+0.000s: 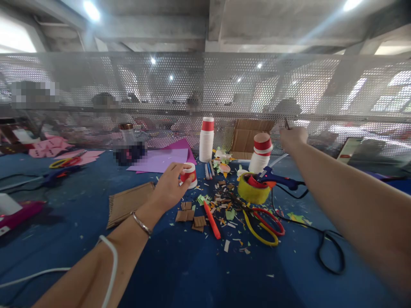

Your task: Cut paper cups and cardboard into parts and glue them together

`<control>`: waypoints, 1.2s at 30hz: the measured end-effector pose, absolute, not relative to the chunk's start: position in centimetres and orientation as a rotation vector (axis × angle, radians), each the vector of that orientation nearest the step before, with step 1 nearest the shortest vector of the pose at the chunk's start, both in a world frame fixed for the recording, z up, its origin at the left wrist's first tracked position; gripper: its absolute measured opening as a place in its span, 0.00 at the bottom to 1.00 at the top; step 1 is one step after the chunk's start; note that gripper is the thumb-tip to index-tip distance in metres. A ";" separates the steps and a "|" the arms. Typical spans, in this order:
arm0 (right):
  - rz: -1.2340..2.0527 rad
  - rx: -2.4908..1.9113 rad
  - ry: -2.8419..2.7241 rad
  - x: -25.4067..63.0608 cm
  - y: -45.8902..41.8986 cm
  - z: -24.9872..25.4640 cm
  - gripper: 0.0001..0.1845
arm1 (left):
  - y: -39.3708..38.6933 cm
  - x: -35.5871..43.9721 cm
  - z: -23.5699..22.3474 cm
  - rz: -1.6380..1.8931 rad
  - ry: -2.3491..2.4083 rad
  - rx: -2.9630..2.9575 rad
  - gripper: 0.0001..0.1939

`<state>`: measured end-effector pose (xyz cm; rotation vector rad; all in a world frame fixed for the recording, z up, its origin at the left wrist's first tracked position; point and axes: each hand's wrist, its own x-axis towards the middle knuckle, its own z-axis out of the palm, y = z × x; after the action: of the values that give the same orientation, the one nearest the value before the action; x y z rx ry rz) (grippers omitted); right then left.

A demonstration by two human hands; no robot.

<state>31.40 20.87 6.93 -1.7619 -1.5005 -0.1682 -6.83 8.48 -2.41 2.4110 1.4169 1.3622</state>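
Note:
My left hand (171, 184) has its thumb and fingers around a small red-and-white paper cup (189, 174) that sits upside down on the table. My right hand (293, 136) is stretched out to the far right, closed, with a thin dark piece (287, 123) sticking up from its fingers; its kind is too small to make out. Just left of that arm, a blue glue gun (280, 179) rests on a roll of yellow tape (253, 193). Scissors (265, 224) with red and yellow handles and an orange-red marker (212, 220) lie among paper scraps.
Two cup stacks, one tall (206, 143) and one leaning (260, 154), stand at the back. Cardboard (130, 203) and purple paper (160, 160) lie left. Black cable (324, 239) loops at right; a white cable (113, 261) crosses my left forearm. A perforated screen (180, 77) bounds the table.

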 end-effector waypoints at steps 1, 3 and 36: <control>-0.173 -1.813 -1.476 31.3 20.7 7.1 0.17 | 8.4 -6.8 -2.3 1.363 1.420 2.400 0.14; -0.164 -1.887 -1.464 30.9 20.3 7.6 0.16 | 8.2 -6.8 -2.1 1.359 1.424 2.371 0.14; 0.249 -1.240 -1.901 18.6 10.8 5.4 0.04 | 10.3 -5.5 -2.6 1.652 1.253 1.744 0.10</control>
<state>18.65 10.84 5.40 -1.2399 -1.9011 0.2491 -5.51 10.31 -2.62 1.7440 1.2530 1.6523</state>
